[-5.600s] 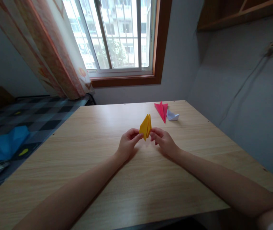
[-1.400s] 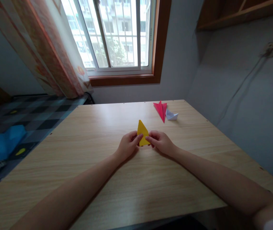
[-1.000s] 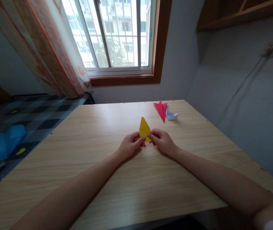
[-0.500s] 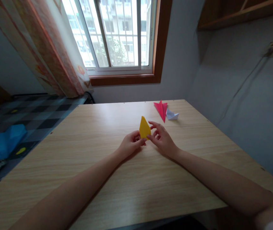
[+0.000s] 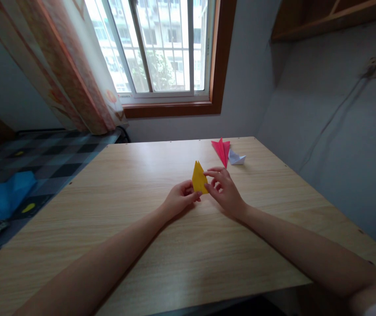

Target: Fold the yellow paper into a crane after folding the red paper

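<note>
Since half a second ago the right hand [image 5: 225, 193] has shifted its fingers up along the right edge of the yellow folded paper [image 5: 199, 179]; further back, the paper was a thicker, opened-out diamond held between both hands, and it now reads as a flat, narrow kite with its point away from the person.

That yellow folded paper stands tilted just above the surface [image 5: 188, 245], about the middle, its lower end pinched in the left hand [image 5: 178, 201]. The left grip is closed on the bottom corner, thumb and forefinger together. The right grip is loose: fingers spread and curved, forefinger tip at the paper's upper right edge and thumb lower on the same edge, touching rather than clamping, as far as can be told.

By the look of it, the step in hand is working a flap along the right edge of the kite shape, either lifting it or lining it up for a crease. The next move seems to call for the left pinch to hold the base steady while the right fingertips catch a single layer, without dragging the layers beneath out of line.

Farther off and to the right lie a red folded paper [image 5: 222, 150] and, touching or just beside it, a white folded paper [image 5: 237, 158]. At the far side is a window [image 5: 155, 48] with a curtain [image 5: 66, 66]; a bed [image 5: 26, 162] lies to the left.
</note>
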A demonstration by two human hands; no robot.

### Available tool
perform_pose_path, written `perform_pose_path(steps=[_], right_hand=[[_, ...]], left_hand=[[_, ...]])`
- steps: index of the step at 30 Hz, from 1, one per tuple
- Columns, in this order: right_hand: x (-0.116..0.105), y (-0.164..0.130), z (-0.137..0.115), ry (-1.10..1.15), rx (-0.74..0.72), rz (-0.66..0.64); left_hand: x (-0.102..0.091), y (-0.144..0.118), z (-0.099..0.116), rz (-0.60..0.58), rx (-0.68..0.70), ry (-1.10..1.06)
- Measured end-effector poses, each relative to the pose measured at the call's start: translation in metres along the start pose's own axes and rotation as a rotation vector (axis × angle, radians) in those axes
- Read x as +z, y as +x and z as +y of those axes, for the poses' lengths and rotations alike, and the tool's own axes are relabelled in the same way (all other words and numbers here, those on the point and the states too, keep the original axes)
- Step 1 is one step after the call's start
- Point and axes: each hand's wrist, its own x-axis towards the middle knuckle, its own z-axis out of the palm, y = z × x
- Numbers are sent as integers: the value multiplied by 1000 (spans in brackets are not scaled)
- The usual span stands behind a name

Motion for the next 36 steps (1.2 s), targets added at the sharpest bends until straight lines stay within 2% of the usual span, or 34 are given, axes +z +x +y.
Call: perform_pose_path(steps=[10,16,20,26,36], right_hand=[[3,0,9,211,78,-23],[0,0,7,185,74,-70],[-2,1,4,162,75,-101],[-1,0,3,173,78,-117],[2,0,9,267,114,-126]], left_hand=[[0,-1,4,-20,-22,39],[-2,-1,7,2,-11,54],[-1,-1,7,21,-27,-17],[0,-1,0,24,-74,-243],[-4,2,-6,12,-60,-263]])
